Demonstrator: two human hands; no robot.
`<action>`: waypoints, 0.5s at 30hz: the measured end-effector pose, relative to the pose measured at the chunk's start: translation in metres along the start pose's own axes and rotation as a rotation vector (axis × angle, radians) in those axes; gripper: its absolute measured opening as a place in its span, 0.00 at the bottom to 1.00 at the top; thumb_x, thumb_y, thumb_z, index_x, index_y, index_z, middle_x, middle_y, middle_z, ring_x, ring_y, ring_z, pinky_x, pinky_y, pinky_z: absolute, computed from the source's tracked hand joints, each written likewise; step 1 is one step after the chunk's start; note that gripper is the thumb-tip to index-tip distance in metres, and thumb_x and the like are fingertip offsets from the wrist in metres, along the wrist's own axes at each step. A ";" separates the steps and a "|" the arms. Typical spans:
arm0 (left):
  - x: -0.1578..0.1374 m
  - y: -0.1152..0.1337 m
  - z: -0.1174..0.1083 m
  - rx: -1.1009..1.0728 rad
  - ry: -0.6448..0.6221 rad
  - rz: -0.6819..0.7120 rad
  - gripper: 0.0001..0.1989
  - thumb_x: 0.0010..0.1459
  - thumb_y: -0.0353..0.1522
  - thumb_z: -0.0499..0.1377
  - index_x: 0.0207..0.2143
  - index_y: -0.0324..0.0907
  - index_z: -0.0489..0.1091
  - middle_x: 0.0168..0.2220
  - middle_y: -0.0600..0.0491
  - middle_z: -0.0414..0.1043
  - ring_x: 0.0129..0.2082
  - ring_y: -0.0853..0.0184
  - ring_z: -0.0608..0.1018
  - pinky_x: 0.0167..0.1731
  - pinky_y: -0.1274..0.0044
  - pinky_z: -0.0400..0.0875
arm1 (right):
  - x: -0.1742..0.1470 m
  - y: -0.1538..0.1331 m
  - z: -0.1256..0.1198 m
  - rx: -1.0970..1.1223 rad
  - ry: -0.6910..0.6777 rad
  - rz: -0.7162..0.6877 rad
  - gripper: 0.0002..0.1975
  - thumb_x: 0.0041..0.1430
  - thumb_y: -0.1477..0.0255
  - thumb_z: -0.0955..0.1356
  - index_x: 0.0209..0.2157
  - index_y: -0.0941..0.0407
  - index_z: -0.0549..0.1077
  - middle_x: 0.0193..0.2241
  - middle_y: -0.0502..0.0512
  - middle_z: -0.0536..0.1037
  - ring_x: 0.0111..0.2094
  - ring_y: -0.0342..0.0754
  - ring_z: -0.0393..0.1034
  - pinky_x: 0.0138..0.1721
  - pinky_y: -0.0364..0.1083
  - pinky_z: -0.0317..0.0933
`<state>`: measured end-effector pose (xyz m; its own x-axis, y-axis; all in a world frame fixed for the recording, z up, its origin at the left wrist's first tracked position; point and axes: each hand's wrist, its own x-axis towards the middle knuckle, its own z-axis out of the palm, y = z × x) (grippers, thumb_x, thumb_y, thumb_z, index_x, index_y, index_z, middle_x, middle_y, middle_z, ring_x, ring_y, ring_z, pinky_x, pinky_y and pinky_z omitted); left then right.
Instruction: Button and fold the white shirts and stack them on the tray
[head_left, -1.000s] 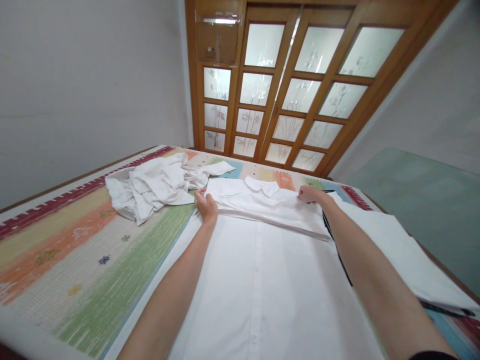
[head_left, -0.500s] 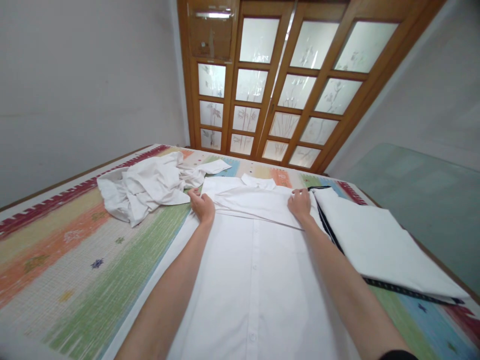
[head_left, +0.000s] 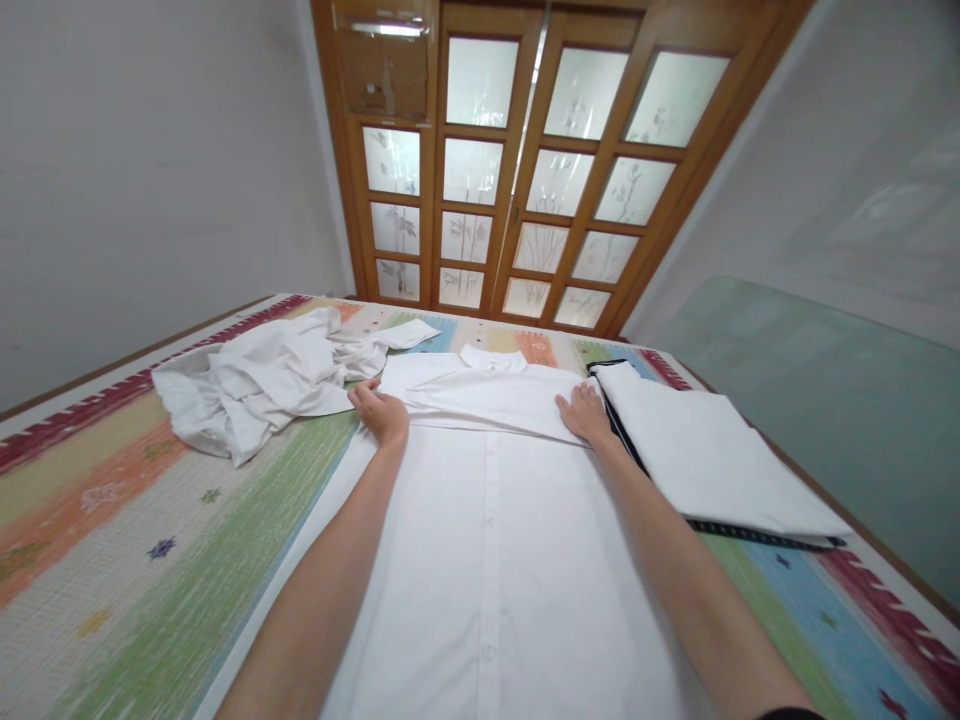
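A white button-up shirt point(head_left: 442, 560) lies front up, its collar at the far end and its sleeves folded across the chest. At the left shoulder edge, my left hand point(head_left: 382, 413) is closed, fingers curled on the shirt's fabric. My right hand point(head_left: 585, 412) rests on the folded sleeve at the right side, its fingers fairly flat and slightly apart. The undersides of both hands are hidden.
A crumpled white garment point(head_left: 262, 375) lies to the left. On the right is a folded white stack point(head_left: 720, 455) with dark dotted cloth beneath. A striped, multicoloured cloth point(head_left: 187, 570) covers the table. Wooden glass-paned doors point(head_left: 517, 160) stand beyond.
The view has shifted, so everything sits further left in it. My right hand's fingers have loosened and flattened on the sleeve. My left hand stays at the shirt's left edge.
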<state>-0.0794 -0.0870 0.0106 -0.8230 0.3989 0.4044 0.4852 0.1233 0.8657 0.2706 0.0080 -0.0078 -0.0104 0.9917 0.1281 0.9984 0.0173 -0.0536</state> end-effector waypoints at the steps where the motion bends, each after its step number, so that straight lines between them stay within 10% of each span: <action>1: 0.000 0.000 -0.001 0.000 -0.008 -0.007 0.18 0.51 0.19 0.47 0.41 0.40 0.67 0.47 0.41 0.66 0.51 0.56 0.72 0.56 0.65 0.64 | -0.002 0.002 0.000 -0.008 -0.012 -0.014 0.35 0.68 0.60 0.52 0.64 0.75 0.53 0.67 0.76 0.51 0.68 0.62 0.43 0.66 0.54 0.41; 7: -0.006 0.003 -0.004 0.148 -0.103 0.165 0.16 0.55 0.20 0.48 0.39 0.40 0.71 0.50 0.40 0.67 0.56 0.53 0.68 0.57 0.61 0.61 | -0.016 0.001 -0.005 -0.057 -0.030 0.001 0.36 0.68 0.56 0.54 0.66 0.69 0.54 0.67 0.72 0.52 0.68 0.65 0.45 0.65 0.56 0.42; 11: -0.016 0.002 0.001 0.281 -0.489 0.590 0.15 0.60 0.27 0.50 0.44 0.42 0.73 0.56 0.44 0.69 0.61 0.56 0.65 0.61 0.63 0.57 | -0.024 -0.004 -0.009 -0.062 -0.022 0.036 0.36 0.68 0.55 0.55 0.66 0.68 0.55 0.67 0.73 0.53 0.67 0.66 0.46 0.65 0.57 0.43; 15: -0.018 -0.008 0.004 0.473 -0.714 0.620 0.18 0.64 0.35 0.50 0.54 0.44 0.70 0.62 0.45 0.65 0.64 0.57 0.62 0.63 0.61 0.53 | -0.027 -0.007 -0.009 -0.064 -0.022 0.033 0.36 0.68 0.55 0.54 0.66 0.67 0.55 0.67 0.73 0.53 0.67 0.66 0.48 0.64 0.58 0.43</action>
<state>-0.0671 -0.0914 -0.0053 -0.1017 0.9365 0.3355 0.9533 -0.0046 0.3019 0.2648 -0.0198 -0.0023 0.0216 0.9942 0.1051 0.9997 -0.0224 0.0063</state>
